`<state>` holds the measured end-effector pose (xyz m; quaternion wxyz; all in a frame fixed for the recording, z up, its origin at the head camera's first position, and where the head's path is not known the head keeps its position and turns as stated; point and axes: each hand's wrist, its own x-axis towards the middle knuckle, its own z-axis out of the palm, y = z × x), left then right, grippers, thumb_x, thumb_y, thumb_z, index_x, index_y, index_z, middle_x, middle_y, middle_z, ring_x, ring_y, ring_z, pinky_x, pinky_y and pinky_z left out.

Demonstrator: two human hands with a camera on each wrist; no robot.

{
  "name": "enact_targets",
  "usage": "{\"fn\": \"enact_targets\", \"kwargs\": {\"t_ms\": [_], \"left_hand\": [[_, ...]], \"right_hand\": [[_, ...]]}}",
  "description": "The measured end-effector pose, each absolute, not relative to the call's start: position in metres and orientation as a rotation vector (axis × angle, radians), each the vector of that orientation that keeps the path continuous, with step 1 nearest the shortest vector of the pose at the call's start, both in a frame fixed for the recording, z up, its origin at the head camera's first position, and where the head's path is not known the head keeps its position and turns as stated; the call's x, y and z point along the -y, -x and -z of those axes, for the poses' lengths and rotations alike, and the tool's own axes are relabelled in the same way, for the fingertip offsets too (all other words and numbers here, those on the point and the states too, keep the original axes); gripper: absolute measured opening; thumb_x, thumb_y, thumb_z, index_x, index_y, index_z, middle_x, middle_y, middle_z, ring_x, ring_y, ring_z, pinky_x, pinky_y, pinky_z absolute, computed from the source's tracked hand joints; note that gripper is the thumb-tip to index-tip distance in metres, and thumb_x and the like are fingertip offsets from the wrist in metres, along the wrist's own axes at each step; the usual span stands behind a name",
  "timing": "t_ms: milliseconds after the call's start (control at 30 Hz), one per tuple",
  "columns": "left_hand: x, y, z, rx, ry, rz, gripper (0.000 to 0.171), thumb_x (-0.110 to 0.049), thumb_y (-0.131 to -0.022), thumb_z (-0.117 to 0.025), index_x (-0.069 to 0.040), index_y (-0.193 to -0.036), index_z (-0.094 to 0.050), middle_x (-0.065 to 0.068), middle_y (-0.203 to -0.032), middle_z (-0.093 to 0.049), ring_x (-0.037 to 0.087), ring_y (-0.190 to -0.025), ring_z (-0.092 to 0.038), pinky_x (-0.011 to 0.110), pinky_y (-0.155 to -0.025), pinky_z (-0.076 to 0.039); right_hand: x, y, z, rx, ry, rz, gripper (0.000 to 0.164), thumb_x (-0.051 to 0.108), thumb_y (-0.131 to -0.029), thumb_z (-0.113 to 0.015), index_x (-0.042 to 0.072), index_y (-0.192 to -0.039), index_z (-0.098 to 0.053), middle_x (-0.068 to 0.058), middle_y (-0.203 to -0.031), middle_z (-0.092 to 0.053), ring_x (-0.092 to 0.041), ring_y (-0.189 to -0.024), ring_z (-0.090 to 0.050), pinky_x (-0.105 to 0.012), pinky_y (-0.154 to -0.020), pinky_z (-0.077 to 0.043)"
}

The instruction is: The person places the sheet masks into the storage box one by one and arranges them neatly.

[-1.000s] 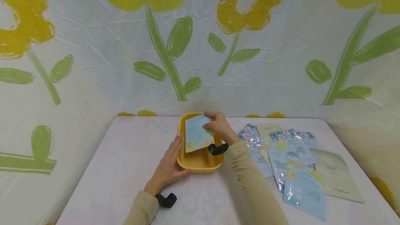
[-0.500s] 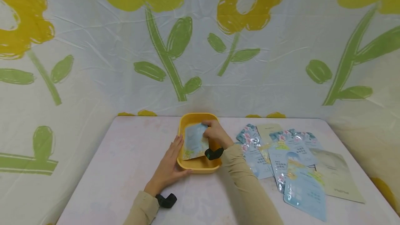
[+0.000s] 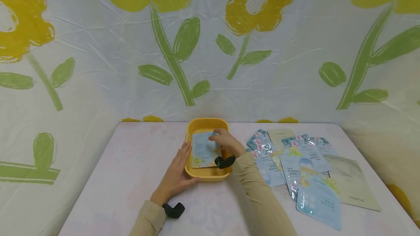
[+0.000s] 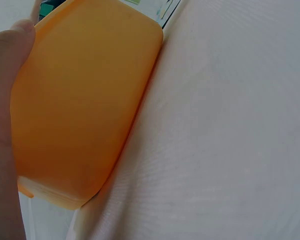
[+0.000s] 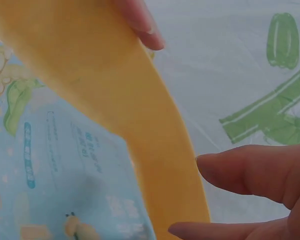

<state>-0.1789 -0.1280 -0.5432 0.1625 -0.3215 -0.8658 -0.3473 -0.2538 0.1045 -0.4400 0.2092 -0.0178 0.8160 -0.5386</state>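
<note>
The packet (image 3: pixel 201 152), tilted above the tray (image 3: pixel 207 179) a second ago, now lies lower and flatter inside it, and the right hand (image 3: pixel 227 142) has let go: in the right wrist view its thumb and the finger beside it stand apart with nothing between them. That suggests the packet is placed and this hand is free for another. In the head view the fingers reach over the packet's far right corner, though at that size I cannot tell whether a fingertip touches it. The left hand (image 3: pixel 175 177) has stayed put, its fingers laid fairly straight along the tray's left wall and its thumb at the near side, apparently steadying it. The tray stands close to the bench's (image 3: pixel 131 177) far edge, about midway between the far corners; it is yellow and smooth, probably moulded plastic, with rounded corners. The packet is a thin, pale blue rectangle with plant pictures. Toward the right edge of the bench spreads a loose pile (image 3: pixel 306 159) of similar flat packets, some glossy and creased like foil, with a duller grey-beige one (image 3: pixel 354 187) on its right side.
</note>
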Motion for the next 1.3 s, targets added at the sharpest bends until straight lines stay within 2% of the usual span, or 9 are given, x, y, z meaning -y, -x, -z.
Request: {"fn": "enact_targets", "kwargs": {"t_ms": [200,400,500,633,733,933,1300], "left_hand": [[0.127,0.179,0.542,2.49,0.906,0.998,0.107,-0.068,-0.084,-0.063,-0.013,-0.16,-0.013,0.01,-0.165,-0.016,0.027,-0.152,-0.011,0.038,-0.124,-0.01],[0.128,0.178,0.542,2.473,0.913,1.012,0.107,-0.068,-0.083,-0.065,-0.013,-0.16,-0.015,0.012,-0.165,-0.017,0.029,-0.152,-0.011,0.04,-0.124,-0.01],[0.128,0.179,0.543,2.471,0.911,1.019,0.107,-0.068,-0.083,-0.065,-0.013,-0.16,-0.014,0.011,-0.165,-0.016,0.029,-0.152,-0.011,0.041,-0.124,-0.01],[0.128,0.179,0.544,2.475,0.911,1.022,0.108,-0.066,-0.083,-0.067,-0.013,-0.16,-0.014,0.011,-0.165,-0.016,0.028,-0.152,-0.01,0.041,-0.124,-0.01],[0.127,0.18,0.545,2.475,0.914,1.014,0.108,-0.065,-0.083,-0.068,-0.012,-0.16,-0.015,0.012,-0.165,-0.016,0.028,-0.152,-0.01,0.041,-0.124,-0.01],[0.127,0.18,0.545,2.479,0.912,1.011,0.107,-0.066,-0.083,-0.067,-0.012,-0.16,-0.014,0.012,-0.165,-0.017,0.028,-0.152,-0.011,0.041,-0.124,-0.01],[0.128,0.18,0.545,2.489,0.898,1.003,0.109,-0.067,-0.083,-0.067,-0.011,-0.16,-0.015,0.01,-0.165,-0.015,0.028,-0.152,-0.01,0.039,-0.124,-0.01]], "right_hand": [[-0.106,0.249,0.43,-2.273,0.067,1.507,0.068,0.025,-0.098,-0.057,-0.008,-0.151,-0.029,-0.025,-0.158,-0.024,-0.041,-0.143,-0.029,-0.056,-0.116,-0.029],[-0.108,0.246,0.414,-2.286,0.115,1.511,0.064,0.027,-0.1,-0.055,-0.007,-0.15,-0.033,-0.025,-0.156,-0.03,-0.041,-0.14,-0.035,-0.057,-0.113,-0.034],[-0.111,0.244,0.404,-2.281,0.158,1.523,0.062,0.026,-0.101,-0.054,-0.007,-0.15,-0.033,-0.025,-0.156,-0.031,-0.042,-0.141,-0.033,-0.061,-0.112,-0.033],[-0.119,0.24,0.392,-2.368,0.214,1.481,0.061,0.026,-0.101,-0.054,-0.004,-0.151,-0.034,-0.024,-0.157,-0.03,-0.042,-0.143,-0.028,-0.058,-0.114,-0.031],[-0.13,0.237,0.383,-2.453,0.233,1.438,0.06,0.027,-0.101,-0.055,0.0,-0.151,-0.036,-0.023,-0.157,-0.029,-0.043,-0.142,-0.029,-0.055,-0.114,-0.033],[-0.159,0.232,0.366,-2.529,0.23,1.389,0.061,0.03,-0.102,-0.054,0.005,-0.153,-0.033,-0.026,-0.157,-0.025,-0.045,-0.137,-0.037,-0.059,-0.109,-0.037],[-0.224,0.214,0.339,-2.652,0.191,1.304,0.066,0.037,-0.103,-0.051,0.003,-0.155,-0.027,-0.031,-0.157,-0.018,-0.05,-0.138,-0.032,-0.065,-0.108,-0.036]]}}
